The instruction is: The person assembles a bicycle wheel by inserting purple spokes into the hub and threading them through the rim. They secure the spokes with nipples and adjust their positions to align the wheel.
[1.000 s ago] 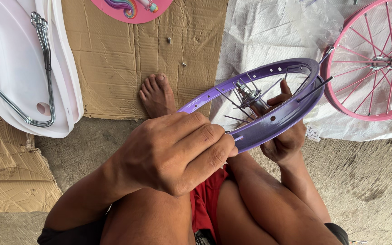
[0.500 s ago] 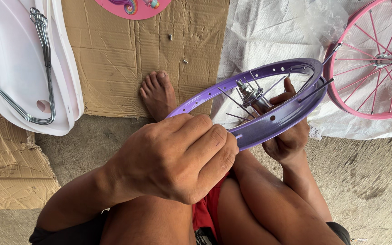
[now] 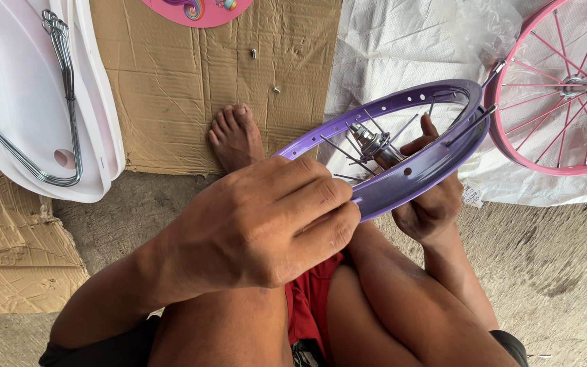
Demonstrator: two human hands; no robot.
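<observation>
A small purple wheel rim [image 3: 421,178] with a metal hub [image 3: 369,144] and a few loose spokes is held over my lap, tilted up to the right. My left hand [image 3: 266,224] is closed over the rim's near left edge, fingers curled around it. My right hand [image 3: 433,197] supports the rim from below on the right, its thumb poking up through the spokes beside the hub. My bare foot [image 3: 236,136] rests on the cardboard just beyond the rim.
A pink spoked wheel [image 3: 565,88] lies on white sheeting [image 3: 388,47] at the right. Flat cardboard [image 3: 198,81] with small metal bits covers the floor ahead. White plastic panels [image 3: 28,102] with a bent wire frame [image 3: 59,81] lie at left. Bare concrete [image 3: 552,258] is at right.
Both hands keep their hold on the rim. The rim and hands have shifted only slightly; the view has crept a little closer.
</observation>
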